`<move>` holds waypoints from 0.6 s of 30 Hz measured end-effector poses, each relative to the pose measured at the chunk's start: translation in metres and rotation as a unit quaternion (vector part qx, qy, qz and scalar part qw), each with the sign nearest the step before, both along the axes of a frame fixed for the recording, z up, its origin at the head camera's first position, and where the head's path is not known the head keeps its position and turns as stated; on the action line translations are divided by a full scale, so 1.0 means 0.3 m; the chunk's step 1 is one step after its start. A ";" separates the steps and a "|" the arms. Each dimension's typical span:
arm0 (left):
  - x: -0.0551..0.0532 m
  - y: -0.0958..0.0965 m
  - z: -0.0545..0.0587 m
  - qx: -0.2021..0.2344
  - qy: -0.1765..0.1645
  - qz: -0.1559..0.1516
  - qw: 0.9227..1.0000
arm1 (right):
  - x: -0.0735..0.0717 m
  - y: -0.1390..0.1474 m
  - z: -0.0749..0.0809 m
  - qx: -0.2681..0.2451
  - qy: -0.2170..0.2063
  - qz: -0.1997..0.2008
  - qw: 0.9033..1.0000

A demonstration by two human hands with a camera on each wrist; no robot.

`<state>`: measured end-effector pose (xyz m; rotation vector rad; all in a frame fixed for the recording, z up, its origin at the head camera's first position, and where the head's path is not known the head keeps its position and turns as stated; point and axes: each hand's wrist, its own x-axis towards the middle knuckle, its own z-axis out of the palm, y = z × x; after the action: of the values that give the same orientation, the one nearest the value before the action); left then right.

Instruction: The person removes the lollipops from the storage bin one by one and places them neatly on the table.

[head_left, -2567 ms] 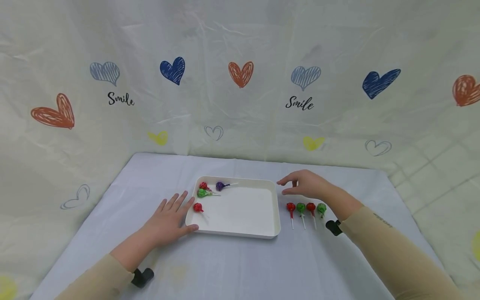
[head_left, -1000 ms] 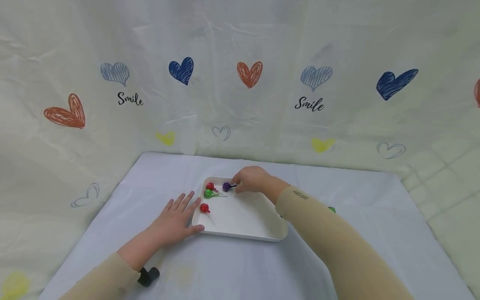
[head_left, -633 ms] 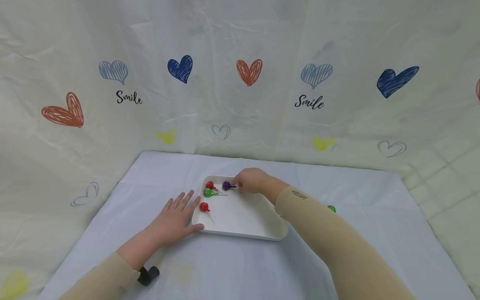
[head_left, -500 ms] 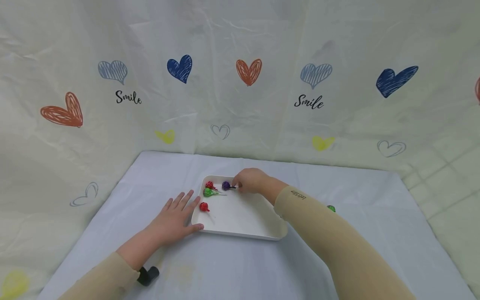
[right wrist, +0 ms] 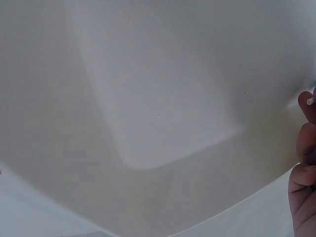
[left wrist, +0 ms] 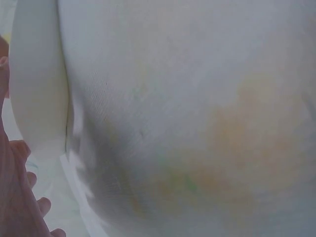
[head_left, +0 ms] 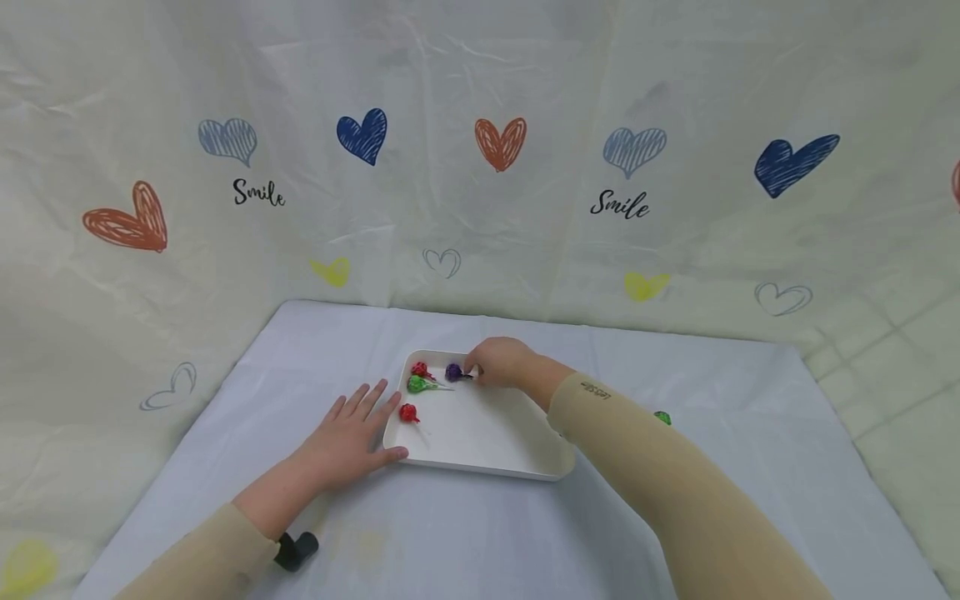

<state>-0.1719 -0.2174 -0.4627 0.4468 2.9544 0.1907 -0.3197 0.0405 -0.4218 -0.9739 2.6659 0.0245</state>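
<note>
In the head view a shallow white tray (head_left: 495, 446) lies on the table with several wrapped lollipops in its left part. My right hand (head_left: 504, 362) reaches over the tray's back edge and pinches the stick of the purple lollipop (head_left: 453, 372). The white stick end (right wrist: 310, 101) shows between the fingertips in the right wrist view. Left of it lie a red lollipop (head_left: 419, 368) and a green lollipop (head_left: 417, 384), close together. Another red lollipop (head_left: 408, 413) sits nearer the front. My left hand (head_left: 345, 443) rests with spread fingers at the tray's left side, thumb at its front left corner.
Right of the tray, the head of a green lollipop (head_left: 662, 417) peeks out past the right sleeve (head_left: 637, 450), which covers that part of the table. A white cloth (head_left: 420, 550) with a faint yellowish stain covers the table. Behind hangs a heart-patterned curtain (head_left: 540, 242).
My right hand has moved left from beside the tray to the purple lollipop's stick. Over the last second it has barely shifted. My left hand has kept its place at the tray.
</note>
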 end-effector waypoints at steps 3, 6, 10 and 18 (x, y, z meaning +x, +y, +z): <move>-0.001 0.002 0.000 -0.003 0.002 -0.002 1.000 | 0.006 0.014 0.007 0.001 -0.003 -0.003 1.000; 0.000 0.004 0.001 -0.005 0.003 -0.001 1.000 | 0.012 0.030 0.017 -0.002 -0.007 -0.004 1.000; -0.001 0.006 0.000 -0.005 0.003 0.002 1.000 | 0.019 0.054 0.024 -0.001 -0.016 0.007 1.000; 0.000 0.006 0.005 -0.005 0.000 0.004 1.000 | 0.041 0.088 0.031 0.023 -0.062 0.000 0.998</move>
<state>-0.1720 -0.2156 -0.4612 0.4343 2.9558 0.1769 -0.3073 0.0667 -0.4124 -0.9304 2.5398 0.0247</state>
